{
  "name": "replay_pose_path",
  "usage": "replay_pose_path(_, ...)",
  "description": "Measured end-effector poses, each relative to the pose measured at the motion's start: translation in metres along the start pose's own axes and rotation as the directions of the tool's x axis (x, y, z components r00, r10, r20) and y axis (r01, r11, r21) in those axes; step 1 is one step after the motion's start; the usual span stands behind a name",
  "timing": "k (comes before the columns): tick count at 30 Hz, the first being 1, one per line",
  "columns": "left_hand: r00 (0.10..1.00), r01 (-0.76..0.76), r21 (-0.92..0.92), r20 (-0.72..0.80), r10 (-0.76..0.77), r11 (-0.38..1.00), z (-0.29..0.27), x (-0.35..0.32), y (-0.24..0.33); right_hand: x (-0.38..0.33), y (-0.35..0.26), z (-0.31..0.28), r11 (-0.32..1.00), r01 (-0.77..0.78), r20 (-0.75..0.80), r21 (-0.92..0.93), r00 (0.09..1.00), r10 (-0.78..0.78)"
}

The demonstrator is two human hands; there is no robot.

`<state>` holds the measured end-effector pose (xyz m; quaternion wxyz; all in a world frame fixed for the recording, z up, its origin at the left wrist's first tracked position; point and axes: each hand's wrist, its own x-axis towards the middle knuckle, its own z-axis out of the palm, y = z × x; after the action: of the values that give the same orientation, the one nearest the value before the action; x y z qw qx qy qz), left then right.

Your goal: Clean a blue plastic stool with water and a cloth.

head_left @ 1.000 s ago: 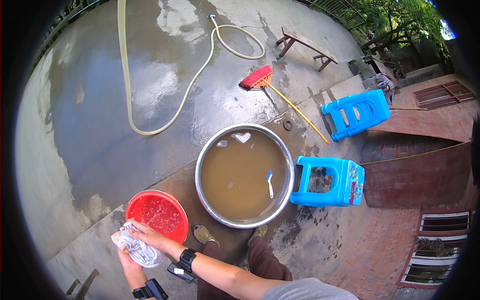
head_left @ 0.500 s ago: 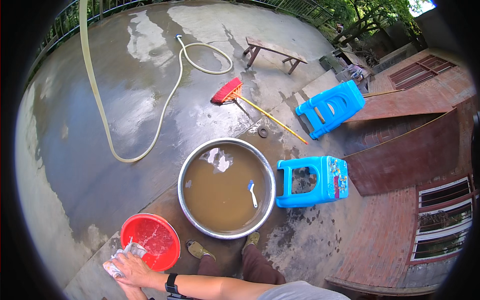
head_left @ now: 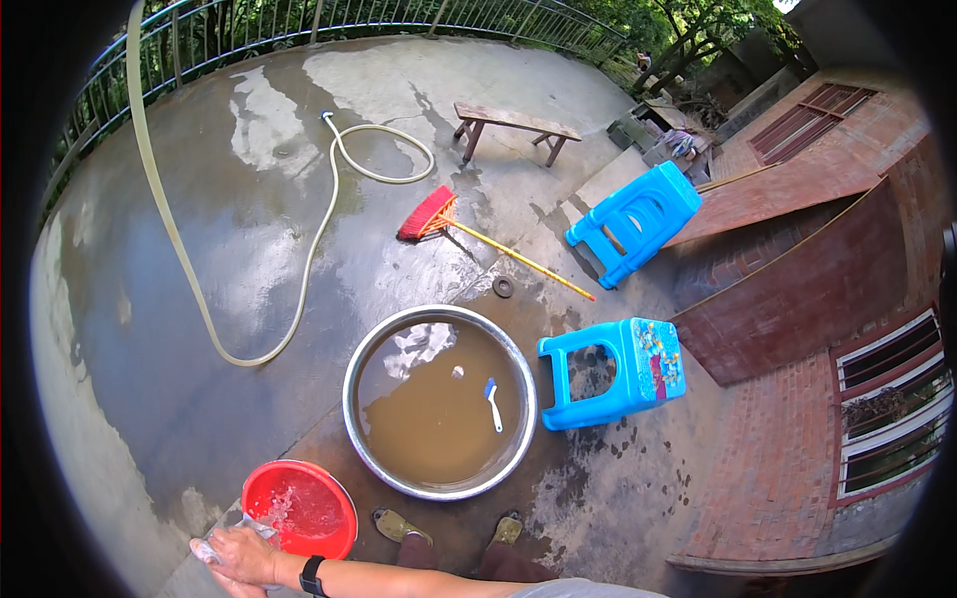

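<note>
At the lower left, my right hand (head_left: pixel 246 554), with a dark band on its wrist, is closed round a wet, light-coloured cloth (head_left: pixel 261 527). My left hand (head_left: pixel 235 585) grips the same cloth from below and is partly hidden by the right. Both hands are at the near left rim of a red bucket (head_left: pixel 339 533). Water splashes inside the bucket. To its right stands a wide metal basin (head_left: pixel 351 424) of murky brown water. A blue and white brush (head_left: pixel 494 407) lies in that basin, near its right side.
A blue plastic stool (head_left: pixel 588 414) lies on its side beside the basin, with another blue stool (head_left: pixel 638 224) beyond. Farther off are a red broom (head_left: pixel 429 214), a wooden bench (head_left: pixel 518 122) and a pale hose (head_left: pixel 299 299) across wet concrete. Brick structures line the right; a railing (head_left: pixel 249 45) runs behind.
The view has tilted up, so the ground things sit lower and more railing shows. My hands still clutch the cloth by the bucket, now nearer the lower left edge.
</note>
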<state>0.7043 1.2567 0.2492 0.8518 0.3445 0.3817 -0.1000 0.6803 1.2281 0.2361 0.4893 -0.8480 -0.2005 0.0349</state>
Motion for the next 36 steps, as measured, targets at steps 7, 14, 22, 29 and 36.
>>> replay_pose_path(7, 0.987, -0.133, 0.062, 0.100, 0.127, 0.989, 0.043, -0.053, 0.005, -0.019, -0.018, -0.042, 0.997, 0.074, -0.136, -0.030, 0.988, -0.077)
replay_pose_path(14, 0.922, -0.268, 0.090, 0.314, 0.228, 0.959, 0.097, -0.153, -0.014, -0.066, -0.044, -0.147, 0.937, -0.270, -0.041, 0.222, 0.958, 0.285)
replay_pose_path(22, 0.785, -0.163, 0.214, 0.619, -0.005, 0.963, 0.200, -0.324, -0.135, -0.263, -0.051, -0.355, 0.298, -0.077, -0.096, 0.951, 0.846, 0.524)
replay_pose_path(29, 0.586, 0.090, 0.465, 0.690, -0.425, 0.881, 0.235, -0.567, -0.298, -0.597, -0.183, -0.529, 0.410, 0.022, -0.302, 0.912, 0.712, 0.633)
replay_pose_path(36, 0.438, -0.082, 0.526, 0.782, -0.444, 0.846, 0.238, -0.747, -0.408, -0.906, -0.331, -0.583, 0.619, 0.097, -0.623, 0.779, 0.233, 0.747)
